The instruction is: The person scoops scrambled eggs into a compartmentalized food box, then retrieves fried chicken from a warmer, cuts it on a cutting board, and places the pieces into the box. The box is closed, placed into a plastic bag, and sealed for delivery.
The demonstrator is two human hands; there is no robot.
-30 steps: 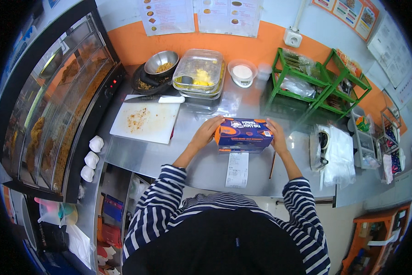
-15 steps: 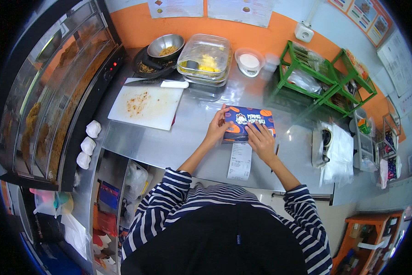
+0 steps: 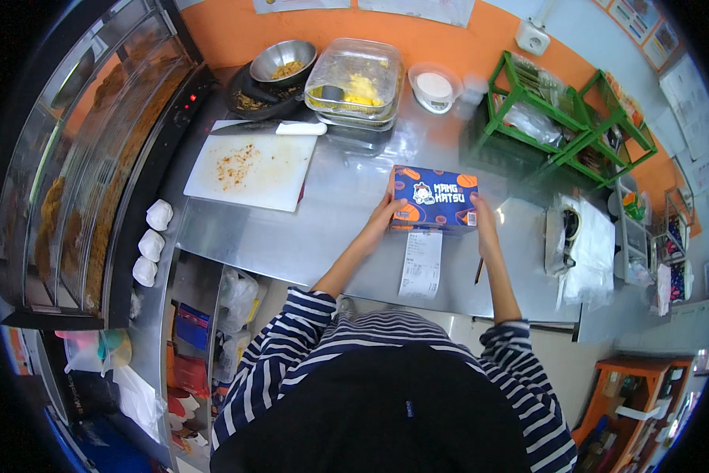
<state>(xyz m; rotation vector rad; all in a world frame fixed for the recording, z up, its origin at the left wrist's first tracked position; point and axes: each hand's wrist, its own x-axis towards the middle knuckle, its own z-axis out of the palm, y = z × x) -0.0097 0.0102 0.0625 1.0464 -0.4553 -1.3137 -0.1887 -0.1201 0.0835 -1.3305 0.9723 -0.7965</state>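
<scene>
A closed blue and orange cardboard food box (image 3: 436, 199) is between my two hands over the steel counter (image 3: 346, 236). My left hand (image 3: 387, 211) grips its left side, the fingers partly hidden behind it. On the opposite side my right hand (image 3: 485, 217) presses against the box's right end. A printed paper receipt (image 3: 421, 268) hangs down from under the box's front edge and lies on the counter. To the right of the receipt lies a thin dark pen (image 3: 479, 271).
At the left, a white cutting board (image 3: 248, 177) carries brown crumbs and a knife (image 3: 291, 128). Glass containers (image 3: 350, 79), pans and a kitchen scale (image 3: 433, 91) stand along the wall. Green racks (image 3: 539, 118) and plastic bags (image 3: 591, 244) are at the right; a glass display case (image 3: 94, 173) borders the left.
My hands have moved from the lid to the box's two ends. The box now shows more of its front and has shifted slightly right.
</scene>
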